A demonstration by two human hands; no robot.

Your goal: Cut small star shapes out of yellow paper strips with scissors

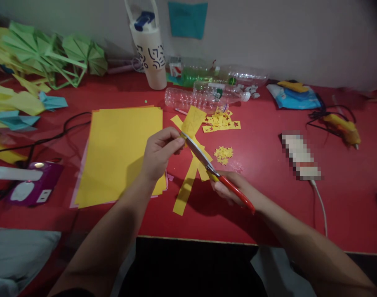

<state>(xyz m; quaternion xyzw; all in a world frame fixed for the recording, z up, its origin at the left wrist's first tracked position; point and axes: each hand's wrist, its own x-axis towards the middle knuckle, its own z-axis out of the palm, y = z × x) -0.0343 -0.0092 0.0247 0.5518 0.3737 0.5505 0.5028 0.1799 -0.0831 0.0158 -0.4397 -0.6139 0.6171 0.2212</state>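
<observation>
Centre frame: my left hand [160, 152] pinches a small piece of yellow paper [193, 121], thumb and fingers closed on its lower edge and holding it above the red table [284, 206]. Just right of centre and lower, my right hand [228, 190] is wrapped tight around the red handles of the scissors [207, 163]. Their blades run up to the paper and meet it right beside my left fingertips (I cannot tell how far apart the blades stand).

That closeness is the main hazard as I judge it: a hurried closing stroke could nick a finger. The paper is thin and held by one edge only, so it could fold between the blades and tear, or slip out of my pinch. Loose yellow strips [185, 189] lie directly beneath, and a small heap of cut stars [224, 154] sits just right of the blades; a careless sweep of my right wrist would scatter them. The stack of yellow sheets [120, 152], left of centre, lies under my left forearm and could get dragged or creased.
</observation>
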